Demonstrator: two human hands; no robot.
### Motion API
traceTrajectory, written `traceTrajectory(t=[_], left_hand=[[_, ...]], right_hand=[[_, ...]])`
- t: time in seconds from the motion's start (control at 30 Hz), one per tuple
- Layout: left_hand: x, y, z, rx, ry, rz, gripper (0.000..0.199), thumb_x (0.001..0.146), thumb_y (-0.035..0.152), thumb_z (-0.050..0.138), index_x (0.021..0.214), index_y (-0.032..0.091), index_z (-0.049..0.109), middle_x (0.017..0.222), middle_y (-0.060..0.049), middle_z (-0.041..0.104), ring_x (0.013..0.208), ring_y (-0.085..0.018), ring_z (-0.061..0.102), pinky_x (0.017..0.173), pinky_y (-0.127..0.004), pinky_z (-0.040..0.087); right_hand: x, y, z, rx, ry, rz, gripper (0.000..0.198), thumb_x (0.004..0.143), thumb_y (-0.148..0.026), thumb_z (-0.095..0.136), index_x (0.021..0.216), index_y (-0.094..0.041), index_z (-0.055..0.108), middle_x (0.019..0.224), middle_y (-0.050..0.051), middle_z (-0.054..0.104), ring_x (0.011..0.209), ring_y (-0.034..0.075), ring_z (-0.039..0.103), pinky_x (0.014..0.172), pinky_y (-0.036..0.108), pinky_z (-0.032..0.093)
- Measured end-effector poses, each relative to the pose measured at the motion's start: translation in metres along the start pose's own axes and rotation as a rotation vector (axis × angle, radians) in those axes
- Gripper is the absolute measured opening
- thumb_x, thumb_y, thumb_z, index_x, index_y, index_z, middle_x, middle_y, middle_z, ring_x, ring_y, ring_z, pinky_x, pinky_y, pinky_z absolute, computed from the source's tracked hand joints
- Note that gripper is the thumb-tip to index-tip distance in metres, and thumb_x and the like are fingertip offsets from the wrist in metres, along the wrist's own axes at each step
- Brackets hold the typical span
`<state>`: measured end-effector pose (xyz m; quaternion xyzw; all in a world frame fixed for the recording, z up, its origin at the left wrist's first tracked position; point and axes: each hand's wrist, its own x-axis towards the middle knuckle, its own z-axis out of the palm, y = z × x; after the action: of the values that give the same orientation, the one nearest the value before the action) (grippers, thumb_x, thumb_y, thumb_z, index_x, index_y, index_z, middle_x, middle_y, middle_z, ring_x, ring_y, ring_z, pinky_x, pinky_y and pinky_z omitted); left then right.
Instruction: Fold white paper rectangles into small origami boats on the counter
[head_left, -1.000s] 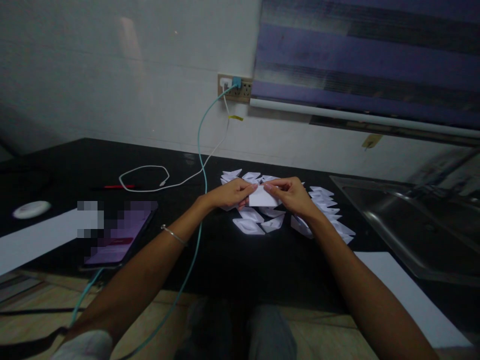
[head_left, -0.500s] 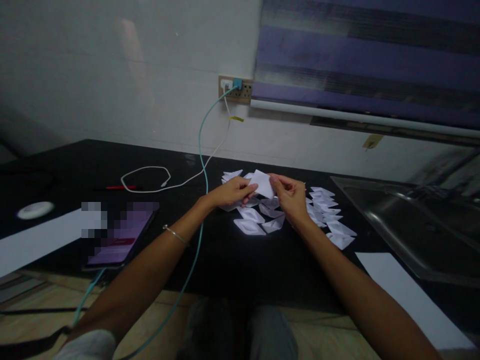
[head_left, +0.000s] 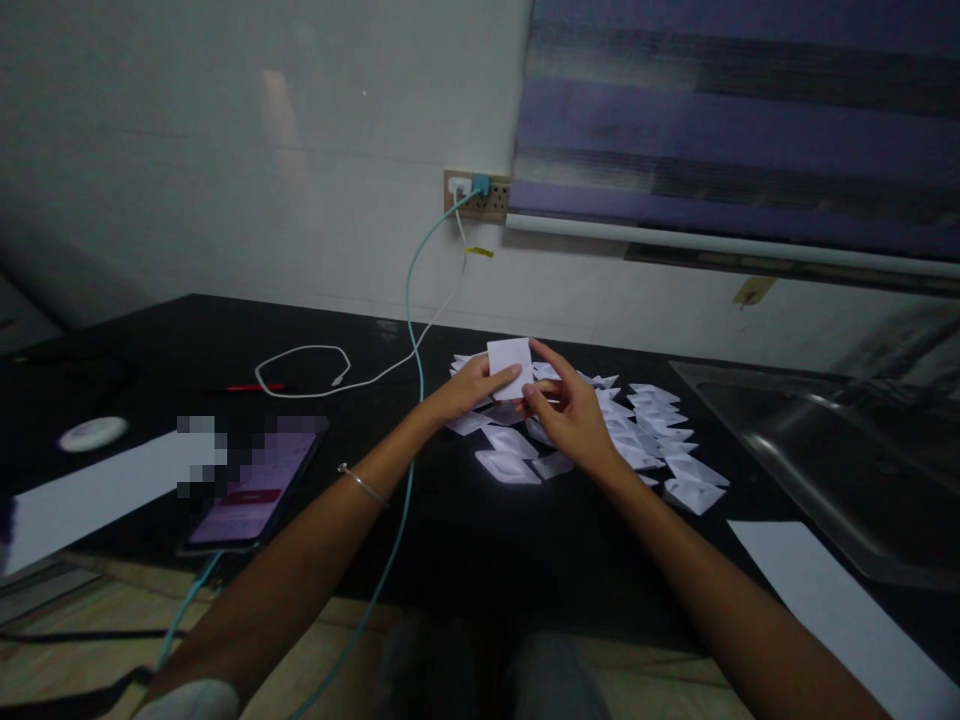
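A small folded square of white paper (head_left: 510, 362) is held up above the dark counter. My left hand (head_left: 469, 390) pinches its left side, thumb across the front. At its right edge, my right hand (head_left: 568, 408) grips it too, with the thumb near the lower right corner and the index finger stretched to the upper right corner. Below and behind both hands lie several folded paper boats (head_left: 510, 465), partly hidden by the hands. More folded paper boats (head_left: 679, 465) stand in overlapping rows to the right.
A phone (head_left: 251, 490) and a white paper strip (head_left: 112, 490) lie left, near a red pen (head_left: 255, 387) and a white round object (head_left: 94, 434). A teal cable (head_left: 405, 510) crosses the counter (head_left: 480, 560). Right are a paper sheet (head_left: 832, 600) and a metal sink (head_left: 795, 480).
The folded paper has turned from a tilted diamond to an upright square. My right hand has shifted its hold, its index finger now at the top corner. The view has tilted slightly.
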<state>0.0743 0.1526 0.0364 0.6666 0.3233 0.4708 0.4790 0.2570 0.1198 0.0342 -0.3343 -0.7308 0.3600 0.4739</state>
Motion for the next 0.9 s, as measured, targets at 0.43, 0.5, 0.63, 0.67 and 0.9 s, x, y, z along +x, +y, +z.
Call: traceTrajectory(t=[0.43, 0.5, 0.63, 0.67, 0.9], left_hand=[[0.003, -0.012, 0.012, -0.063, -0.117, 0.012, 0.037, 0.089, 0.046, 0.059, 0.105, 0.013, 0.058, 0.085, -0.005, 0.064, 0.07, -0.013, 0.062, 0.065, -0.026, 0.052], [0.0, -0.009, 0.017, 0.038, -0.124, 0.064, 0.032, 0.092, 0.042, 0.054, 0.108, 0.014, 0.057, 0.093, -0.007, 0.064, 0.079, -0.015, 0.062, 0.071, -0.027, 0.052], [-0.004, -0.006, 0.022, 0.22, -0.102, 0.208, 0.023, 0.096, 0.033, 0.047, 0.11, 0.018, 0.057, 0.101, -0.009, 0.063, 0.094, -0.019, 0.059, 0.085, -0.033, 0.049], [-0.005, -0.007, 0.023, 0.272, -0.088, 0.237, 0.02, 0.095, 0.03, 0.046, 0.108, 0.018, 0.057, 0.099, -0.009, 0.063, 0.094, -0.02, 0.059, 0.085, -0.034, 0.049], [-0.006, -0.005, 0.03, 0.377, -0.149, 0.373, 0.027, 0.095, 0.02, 0.039, 0.118, 0.017, 0.054, 0.113, -0.012, 0.059, 0.105, -0.021, 0.055, 0.095, -0.037, 0.044]], right_hand=[[0.002, -0.008, -0.009, -0.438, 0.166, -0.329, 0.036, 0.093, -0.031, 0.055, 0.128, -0.025, 0.063, 0.082, 0.005, 0.061, 0.071, 0.018, 0.056, 0.062, 0.032, 0.05], [-0.001, -0.009, -0.001, -0.307, 0.183, -0.246, 0.034, 0.092, -0.035, 0.058, 0.124, -0.027, 0.064, 0.086, 0.005, 0.064, 0.073, 0.018, 0.059, 0.058, 0.03, 0.051], [-0.002, -0.011, 0.008, -0.032, 0.248, -0.076, 0.027, 0.085, -0.044, 0.066, 0.1, -0.023, 0.062, 0.074, 0.002, 0.063, 0.066, 0.016, 0.061, 0.05, 0.026, 0.049], [-0.001, -0.012, 0.009, 0.013, 0.257, -0.051, 0.027, 0.083, -0.046, 0.068, 0.092, -0.022, 0.06, 0.071, 0.001, 0.062, 0.063, 0.016, 0.061, 0.05, 0.026, 0.049], [0.003, -0.017, 0.007, 0.047, 0.173, -0.023, 0.025, 0.081, -0.044, 0.068, 0.08, -0.021, 0.059, 0.074, 0.003, 0.064, 0.067, 0.016, 0.063, 0.055, 0.027, 0.052]])
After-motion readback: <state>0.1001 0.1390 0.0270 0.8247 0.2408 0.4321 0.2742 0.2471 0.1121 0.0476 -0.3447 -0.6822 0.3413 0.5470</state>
